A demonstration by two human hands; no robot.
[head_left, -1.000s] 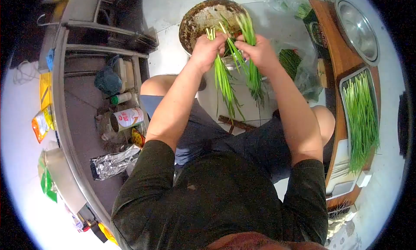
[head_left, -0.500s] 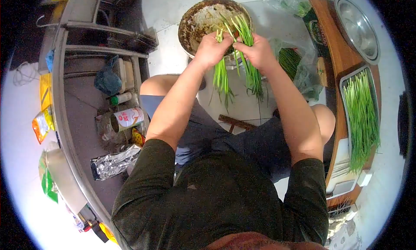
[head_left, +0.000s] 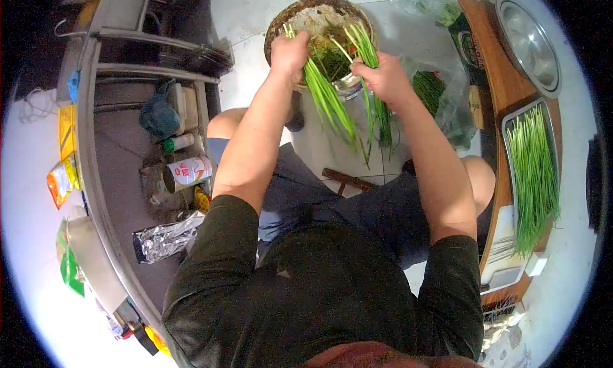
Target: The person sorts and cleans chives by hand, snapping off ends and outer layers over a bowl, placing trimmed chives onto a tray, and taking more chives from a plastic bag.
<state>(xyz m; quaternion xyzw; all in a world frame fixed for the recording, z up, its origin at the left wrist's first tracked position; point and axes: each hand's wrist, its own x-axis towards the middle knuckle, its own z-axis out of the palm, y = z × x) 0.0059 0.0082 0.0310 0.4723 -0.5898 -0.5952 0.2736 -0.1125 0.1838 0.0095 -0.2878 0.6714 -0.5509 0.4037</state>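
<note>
My left hand [head_left: 290, 54] is closed around a bunch of long green stalks [head_left: 327, 100], whose pale ends poke up above the fist while the green tips hang down toward my knees. Slightly apart from it, my right hand [head_left: 383, 77] grips a second bunch of stalks [head_left: 364, 45], with one thin stalk slanting out to the left. Beneath and beyond both hands stands a round, stained bin [head_left: 276, 39] with green scraps inside. More stalks [head_left: 531, 176] lie in a metal tray on the right.
A steel basin [head_left: 525, 45] sits on the wooden board [head_left: 495, 61] at right. Near it, a plastic bag [head_left: 456, 112] holds dark green stalks. On the left, a shelf [head_left: 121, 157] carries a can [head_left: 188, 174], a foil pack [head_left: 167, 237] and a blue bag [head_left: 159, 114].
My left hand has moved left and up with its bunch, away from my right hand. The scraps in the bin now show between the hands. My right hand has shifted slightly right.
</note>
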